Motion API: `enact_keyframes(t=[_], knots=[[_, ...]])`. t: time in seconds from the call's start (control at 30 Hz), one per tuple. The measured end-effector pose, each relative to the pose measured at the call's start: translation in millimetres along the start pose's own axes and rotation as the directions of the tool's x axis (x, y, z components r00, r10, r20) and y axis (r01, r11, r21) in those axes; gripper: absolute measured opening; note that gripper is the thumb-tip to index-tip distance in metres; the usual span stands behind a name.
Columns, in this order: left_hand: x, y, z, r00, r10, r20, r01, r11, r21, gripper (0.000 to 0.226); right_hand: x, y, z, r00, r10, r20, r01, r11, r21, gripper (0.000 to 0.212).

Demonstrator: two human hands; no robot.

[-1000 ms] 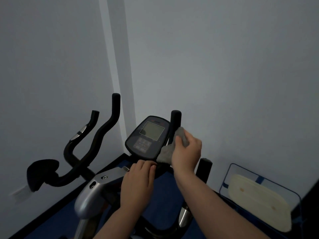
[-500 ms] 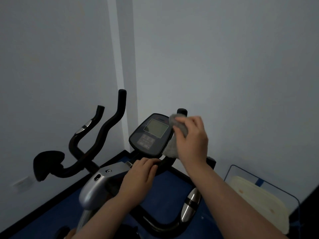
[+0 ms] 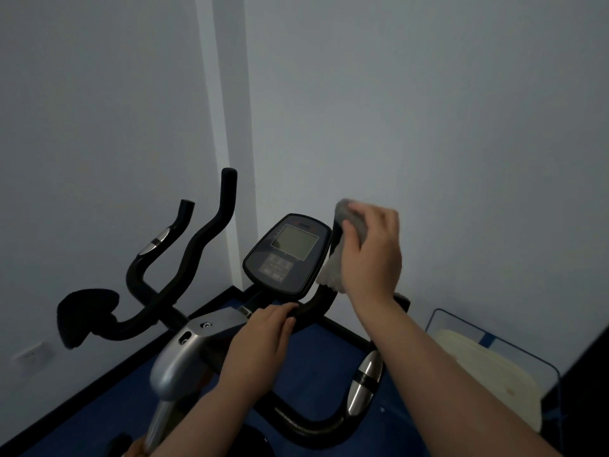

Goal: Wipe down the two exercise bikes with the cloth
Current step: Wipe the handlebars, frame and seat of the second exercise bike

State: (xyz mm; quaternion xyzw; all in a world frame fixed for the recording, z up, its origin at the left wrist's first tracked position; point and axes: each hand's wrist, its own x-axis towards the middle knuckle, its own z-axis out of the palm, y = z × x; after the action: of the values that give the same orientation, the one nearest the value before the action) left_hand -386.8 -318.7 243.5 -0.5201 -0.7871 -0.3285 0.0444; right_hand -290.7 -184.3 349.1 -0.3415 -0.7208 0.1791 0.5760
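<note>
- A grey cloth (image 3: 349, 222) is wrapped over the top of the near exercise bike's upright right handlebar (image 3: 336, 239), just right of the console; its paler lower end hangs down beside the console's edge.
- The right hand (image 3: 372, 252) grips the cloth, fingers curled round it and the handlebar tip underneath.
- The left hand (image 3: 260, 341) rests on the black crossbar just below the console, fingers curled over it; how firmly it holds is hard to judge in this dim view.
- The console (image 3: 288, 253) is a dark oval panel with a pale square screen above a block of buttons, tilted back toward the viewer.
- A silver housing (image 3: 184, 357) sits on the stem below and left of the console.
- The second exercise bike (image 3: 171, 275) stands to the left against the wall, showing curved black handlebars and a dark saddle.
- A blue floor (image 3: 316, 354) lies beneath, meeting grey walls in a corner.
- At lower right, a blue-framed container (image 3: 494, 344) holds something cream-coloured.
</note>
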Motion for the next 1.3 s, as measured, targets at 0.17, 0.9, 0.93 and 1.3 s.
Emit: enact_keyframes(t=[0.17,0.9,0.93,1.3], knots=[[-0.2,1.3,-0.6,1.0,-0.008,-0.008,0.008,1.0,0.009,0.034,-0.6,2.9,22.2,0.949,0.308,0.066,-0.315,0.933,0.173,0.04],[1.2,1.9,-1.1,1.0,-0.006,0.004,0.006,1.0,-0.001,0.034,-10.4,17.1,11.4,0.93,0.36,0.071,-0.367,0.902,0.229,0.024],[1.7,2.2,-1.3,1.0,-0.007,0.003,0.007,1.0,-0.001,0.034,0.5,8.8,9.7,0.961,0.277,0.01,-0.271,0.934,0.233,0.026],[0.3,2.1,-3.0,1.0,-0.013,0.024,0.013,0.999,-0.03,0.036,-58.7,22.3,-7.9,0.895,0.074,0.441,-0.031,0.994,-0.103,0.017]])
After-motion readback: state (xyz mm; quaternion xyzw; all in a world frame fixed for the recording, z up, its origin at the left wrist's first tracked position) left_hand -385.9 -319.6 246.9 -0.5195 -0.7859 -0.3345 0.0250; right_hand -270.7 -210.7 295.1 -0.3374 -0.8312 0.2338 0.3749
